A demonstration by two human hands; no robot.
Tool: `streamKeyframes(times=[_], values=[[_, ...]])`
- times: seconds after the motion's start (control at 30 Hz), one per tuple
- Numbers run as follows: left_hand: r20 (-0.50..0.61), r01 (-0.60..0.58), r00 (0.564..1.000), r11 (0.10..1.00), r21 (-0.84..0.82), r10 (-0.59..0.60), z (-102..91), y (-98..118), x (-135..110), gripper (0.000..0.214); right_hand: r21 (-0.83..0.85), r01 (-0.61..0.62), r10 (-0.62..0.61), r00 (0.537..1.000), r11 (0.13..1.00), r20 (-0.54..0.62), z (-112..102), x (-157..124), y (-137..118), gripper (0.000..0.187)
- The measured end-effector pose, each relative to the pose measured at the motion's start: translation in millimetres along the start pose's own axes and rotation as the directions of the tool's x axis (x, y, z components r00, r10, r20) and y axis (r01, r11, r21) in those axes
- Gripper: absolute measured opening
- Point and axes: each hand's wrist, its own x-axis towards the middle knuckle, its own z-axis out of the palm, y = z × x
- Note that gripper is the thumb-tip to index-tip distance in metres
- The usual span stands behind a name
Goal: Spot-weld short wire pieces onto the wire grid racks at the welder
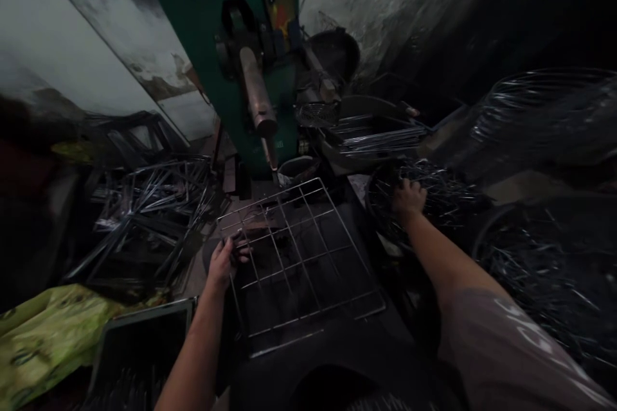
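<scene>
My left hand (228,259) is closed around the left edge of a wire grid (292,264), a rectangular rack of thin crossed metal wires. The rack lies tilted before me, its far edge close to the welding machine's electrode tip (274,164). On the right, my right hand (409,198) is down in a round dark basin (373,205) among short pieces of metal wire (441,189). Its fingers are curled, and their tips are hard to see, so what they hold I cannot make out.
A green machine (193,19) with a thick copper-coloured arm (258,93) stands ahead. Bent wire frames (149,205) are heaped at left, near a yellow-green sack (53,334) and a dark crate (144,314). Straight rods (380,135) lie behind the basin; more wire pieces (544,270) fill the right.
</scene>
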Motion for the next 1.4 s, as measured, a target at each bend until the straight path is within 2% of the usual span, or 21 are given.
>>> streamKeyframes(times=[0.2, 0.37, 0.53, 0.73, 0.9, 1.0, 1.13, 1.3, 1.4], values=[[0.03, 0.018, 0.999, 0.999, -0.044, -0.017, -4.8, -2, 2, 0.055, -0.025, 0.001, 0.001, 0.996, 1.0, 0.084, -6, 23, 23, 0.038], [0.026, 0.003, 1.0, 0.999, -0.037, -0.002, -9.1, -2, 1, 0.054, -0.029, -0.059, 0.063, 0.983, 0.998, 0.173, -17, 34, 28, 0.038], [0.035, 0.014, 0.999, 0.999, -0.032, -0.013, -5.1, 1, 2, 0.051, -0.042, 0.056, -0.046, 0.978, 0.998, 0.203, -20, 33, 20, 0.027], [0.02, 0.011, 1.0, 1.0, -0.001, -0.011, -0.2, 1, 3, 0.051, -0.013, 0.095, -0.09, 0.971, 0.995, 0.223, -33, 42, 6, 0.025], [0.011, 0.004, 1.0, 1.0, 0.003, -0.004, -1.4, 0, 1, 0.052, -0.006, -0.058, 0.058, 0.969, 0.998, 0.238, -31, 20, 24, 0.035], [0.019, 0.018, 1.0, 1.0, 0.002, -0.018, -1.0, 1, 1, 0.052, 0.005, -0.06, 0.057, 0.967, 0.998, 0.25, -28, -3, 28, 0.033], [0.022, 0.016, 1.0, 1.0, 0.005, -0.016, 2.2, 2, 4, 0.053, 0.03, -0.036, 0.028, 0.973, 0.999, 0.23, -30, -12, 17, 0.032], [0.018, 0.001, 1.0, 1.0, -0.006, 0.0, 9.9, 2, 2, 0.05, 0.107, 0.007, -0.036, 0.963, 0.994, 0.269, -37, 16, -5, 0.025], [0.013, -0.007, 1.0, 0.999, -0.039, 0.007, 11.1, 1, -1, 0.05, 0.162, -0.026, -0.026, 0.951, 0.986, 0.31, -37, 32, -20, 0.02]])
